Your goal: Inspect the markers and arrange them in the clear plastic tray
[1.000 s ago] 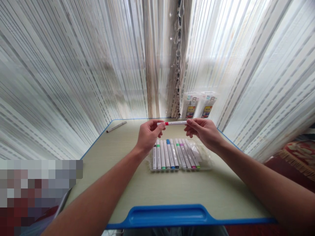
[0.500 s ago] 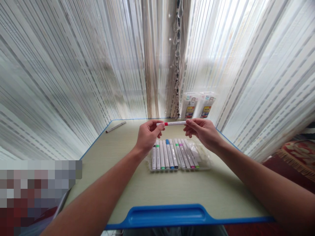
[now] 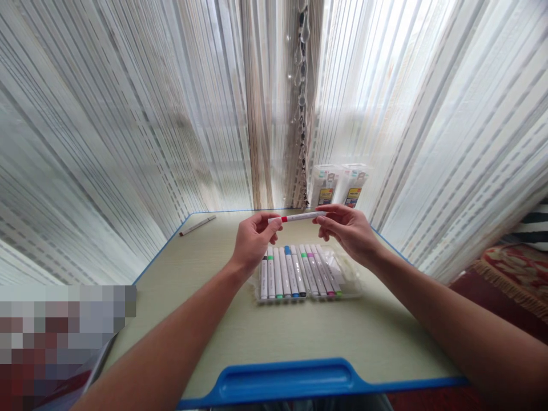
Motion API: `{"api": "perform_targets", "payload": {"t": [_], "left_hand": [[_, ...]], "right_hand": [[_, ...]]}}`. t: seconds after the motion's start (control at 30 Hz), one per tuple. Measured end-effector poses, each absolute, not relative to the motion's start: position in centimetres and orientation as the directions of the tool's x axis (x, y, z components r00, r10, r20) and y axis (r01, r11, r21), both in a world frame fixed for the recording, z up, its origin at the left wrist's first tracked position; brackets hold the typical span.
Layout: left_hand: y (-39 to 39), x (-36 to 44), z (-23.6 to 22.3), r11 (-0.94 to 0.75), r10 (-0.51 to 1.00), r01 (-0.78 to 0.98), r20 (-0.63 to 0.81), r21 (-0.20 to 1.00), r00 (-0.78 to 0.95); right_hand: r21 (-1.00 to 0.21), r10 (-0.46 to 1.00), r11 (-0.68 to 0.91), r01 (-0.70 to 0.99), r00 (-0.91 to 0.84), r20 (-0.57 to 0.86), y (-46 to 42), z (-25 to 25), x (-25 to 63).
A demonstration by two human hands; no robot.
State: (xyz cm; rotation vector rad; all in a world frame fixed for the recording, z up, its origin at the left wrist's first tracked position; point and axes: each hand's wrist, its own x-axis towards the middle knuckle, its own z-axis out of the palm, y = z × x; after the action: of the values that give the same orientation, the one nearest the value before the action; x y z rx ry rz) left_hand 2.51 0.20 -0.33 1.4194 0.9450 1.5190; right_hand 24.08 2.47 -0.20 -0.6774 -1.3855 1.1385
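A white marker (image 3: 302, 217) with a red band is held up level between my two hands, above the far half of the table. My left hand (image 3: 256, 237) pinches its left end, close to the red band. Thumb and fingers of my right hand (image 3: 346, 230) grip the other end. Below them lies an open clear plastic case (image 3: 353, 288) with several white markers (image 3: 293, 274) side by side, their bands green, blue, purple and black. The right part of the case shows bare plastic.
Another marker (image 3: 197, 225) with a dark tip lies at the table's far left. Two clear boxes (image 3: 326, 188) with labels stand at the back by the curtain (image 3: 214, 114). A blue tray edge (image 3: 286, 379) borders the near side of the pale table (image 3: 240, 331).
The marker's right end has risen a little, and my right fingers have shifted on it. The whole view has moved slightly.
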Motion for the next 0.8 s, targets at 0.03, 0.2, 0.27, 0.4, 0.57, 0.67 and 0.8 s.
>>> {"api": "perform_targets", "payload": {"t": [0.03, 0.2, 0.27, 0.4, 0.57, 0.67, 0.8], "left_hand": [[0.2, 2.5, -0.3, -0.371, 0.929, -0.078, 0.371, 0.925, -0.015], [0.2, 2.5, -0.3, -0.381, 0.924, -0.078, 0.381, 0.921, -0.017], [0.1, 2.6, -0.3, -0.393, 0.920, -0.080, 0.392, 0.916, -0.019], [-0.2, 2.7, -0.1, -0.439, 0.898, -0.089, 0.440, 0.894, -0.013], [-1.1, 3.2, 0.4, -0.513, 0.857, -0.091, 0.516, 0.854, 0.008], [-1.7, 3.5, 0.6, -0.540, 0.840, -0.084, 0.543, 0.837, 0.011], [-2.3, 3.8, 0.5, -0.583, 0.811, -0.075, 0.585, 0.809, 0.008]], "right_hand": [[-0.909, 0.902, 0.356, -0.217, -0.173, 0.395, 2.5, -0.2, 24.1], [-0.914, 0.907, 0.350, -0.207, -0.170, 0.386, 2.7, -0.3, 24.1], [-0.918, 0.911, 0.344, -0.199, -0.166, 0.378, 2.8, -0.3, 24.1], [-0.932, 0.926, 0.322, -0.167, -0.151, 0.347, 3.0, -0.5, 24.3], [-0.942, 0.924, 0.326, -0.083, -0.183, 0.336, 3.1, -0.6, 24.3], [-0.940, 0.917, 0.338, -0.039, -0.211, 0.339, 2.9, -0.4, 24.1], [-0.909, 0.880, 0.416, 0.015, -0.257, 0.398, 2.7, -0.5, 24.0]]}}
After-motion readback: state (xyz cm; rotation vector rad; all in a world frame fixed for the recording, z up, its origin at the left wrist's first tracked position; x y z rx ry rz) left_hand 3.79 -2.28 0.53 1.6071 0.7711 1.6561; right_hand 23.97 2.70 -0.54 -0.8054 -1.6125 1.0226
